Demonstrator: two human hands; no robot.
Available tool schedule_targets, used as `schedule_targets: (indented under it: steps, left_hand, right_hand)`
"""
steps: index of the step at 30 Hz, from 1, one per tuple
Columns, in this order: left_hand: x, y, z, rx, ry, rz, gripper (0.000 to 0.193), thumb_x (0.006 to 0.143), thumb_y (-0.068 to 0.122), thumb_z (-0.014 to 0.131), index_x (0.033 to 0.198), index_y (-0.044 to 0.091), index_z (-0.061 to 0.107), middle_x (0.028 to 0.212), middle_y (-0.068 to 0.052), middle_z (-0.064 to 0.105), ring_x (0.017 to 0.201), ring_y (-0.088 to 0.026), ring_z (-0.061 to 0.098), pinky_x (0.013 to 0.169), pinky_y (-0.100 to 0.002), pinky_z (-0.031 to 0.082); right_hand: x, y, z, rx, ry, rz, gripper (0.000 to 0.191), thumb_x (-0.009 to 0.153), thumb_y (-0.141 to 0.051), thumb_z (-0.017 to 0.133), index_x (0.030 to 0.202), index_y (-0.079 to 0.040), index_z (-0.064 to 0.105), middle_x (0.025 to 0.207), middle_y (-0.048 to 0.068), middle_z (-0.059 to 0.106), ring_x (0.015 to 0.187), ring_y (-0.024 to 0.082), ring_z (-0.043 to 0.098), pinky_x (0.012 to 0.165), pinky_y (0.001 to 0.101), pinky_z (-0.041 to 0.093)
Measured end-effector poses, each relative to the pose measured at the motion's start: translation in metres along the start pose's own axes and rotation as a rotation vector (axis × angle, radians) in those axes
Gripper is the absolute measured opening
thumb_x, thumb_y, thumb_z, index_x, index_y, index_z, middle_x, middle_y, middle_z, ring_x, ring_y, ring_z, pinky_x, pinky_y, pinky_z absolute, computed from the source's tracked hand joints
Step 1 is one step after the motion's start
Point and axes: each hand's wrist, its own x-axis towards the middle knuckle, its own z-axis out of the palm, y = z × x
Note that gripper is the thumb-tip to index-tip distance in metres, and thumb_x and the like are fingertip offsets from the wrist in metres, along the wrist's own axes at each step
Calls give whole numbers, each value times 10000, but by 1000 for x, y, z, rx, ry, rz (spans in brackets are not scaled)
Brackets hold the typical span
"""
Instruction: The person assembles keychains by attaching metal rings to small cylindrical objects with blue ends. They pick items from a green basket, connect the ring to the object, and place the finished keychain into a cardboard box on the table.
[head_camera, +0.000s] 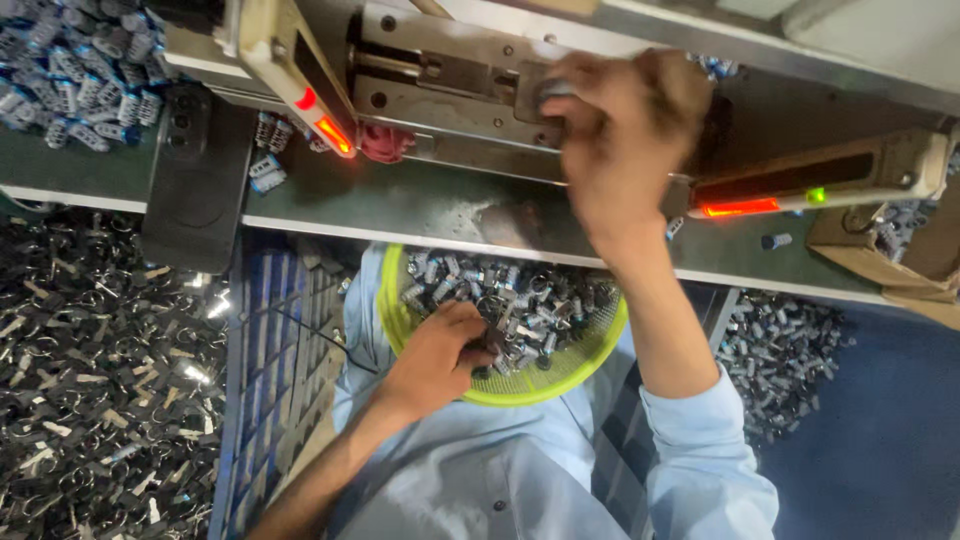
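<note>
Head view: looking down at a workbench, a lap and two bare hands.
Left hand (440, 352): fingers curled together, pinching small parts inside the yellow-green basket (400, 318) on the lap.
Basket contents: heap of small grey and blue cylindrical parts (530, 300), lying every which way.
Right hand (625, 135): raised well above the basket, fingers closed on a small part at the metal fixture (450, 75); blurred, so grip detail is unclear.
Key relation: fixture lies straight ahead of the basket; right hand nearer it.
Bench surroundings: more parts heaped at the far left corner (70, 65); red-lit bar (820, 190) to the right.

2 hands — left hand (440, 355), right hand (620, 130) — 1 yellow-green basket (400, 320), 2 glowing red light bars (335, 135).
</note>
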Motion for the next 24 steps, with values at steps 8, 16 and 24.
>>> schedule_targets:
  steps: [8,16,24]
  left_hand:
    - [-15,-9,-3,-533,327,-418,332,772,-104,752,1066,26,669,861,-44,704,759,-100,662,684,-246,527]
    - [-2,12,-13,-838,435,-287,249,889,-179,659,1049,9,624,983,-46,667,862,-99,654,765,-238,545]
    - [16,59,-15,-514,212,35,282,854,-185,686,1016,23,586,1030,-87,655,911,-152,661,788,-256,537]
  right_hand:
    - [14,-36,-28,-255,-213,-187,214,825,133,707,946,-42,686,959,80,768,989,338,660,1012,511,463]
    - [-135,-82,-27,247,-345,448,437,696,109,798,1104,60,648,1083,175,730,954,241,730,841,325,585]
    - [-206,-73,-38,741,65,1006,177,979,83,679,1102,14,571,1038,154,712,974,180,733,807,264,579]
